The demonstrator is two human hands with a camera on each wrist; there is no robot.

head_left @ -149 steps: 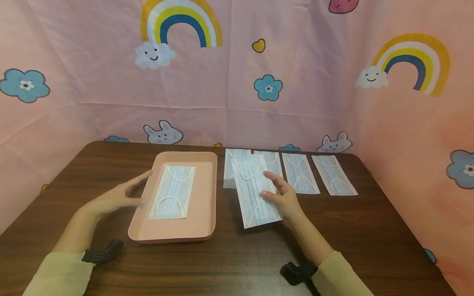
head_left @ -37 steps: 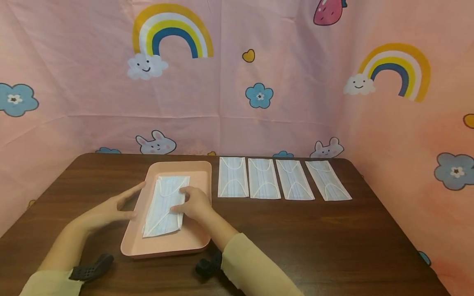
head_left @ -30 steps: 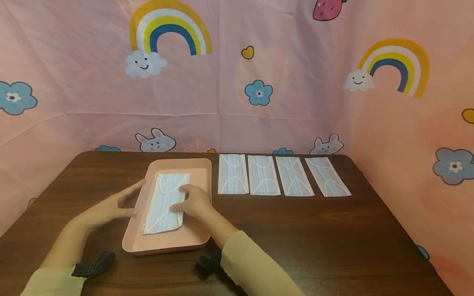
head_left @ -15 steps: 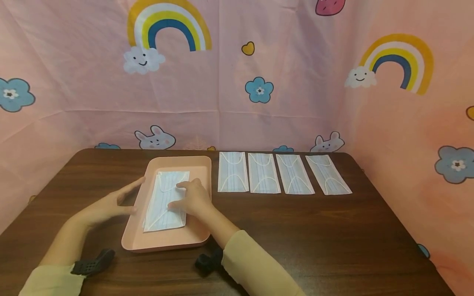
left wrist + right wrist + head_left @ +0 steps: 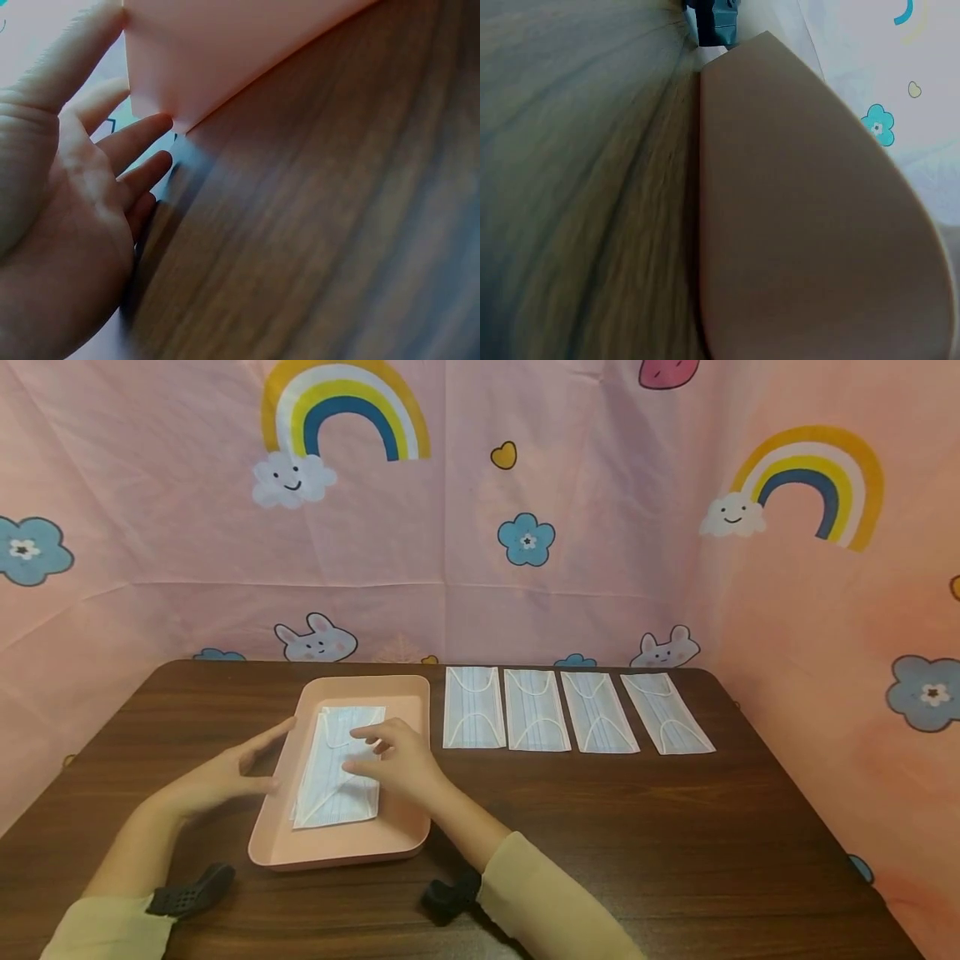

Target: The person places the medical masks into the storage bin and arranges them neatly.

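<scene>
Pink cloth with rainbows and rabbits hangs behind your brown table [image 5: 600, 827]. On it, at 9 o'clock from the table's middle, lies the pink tray [image 5: 408, 693] with two masks [image 5: 330, 785] stacked inside, the upper one a little shifted over the lower.

Your right hand [image 5: 393, 760] rests over the stack with relaxed, slightly lifted fingers and pinches nothing. A second ago it pressed flat on the upper mask; now the fingers have come up, so I judge that this mask is placed and released.

Your left hand [image 5: 225, 772] stays with straight fingers against the tray's left wall, as the left wrist view also shows [image 5: 67, 187].

Four more masks [image 5: 577, 710] wait in a row at 12 o'clock, just beside the tray.
</scene>
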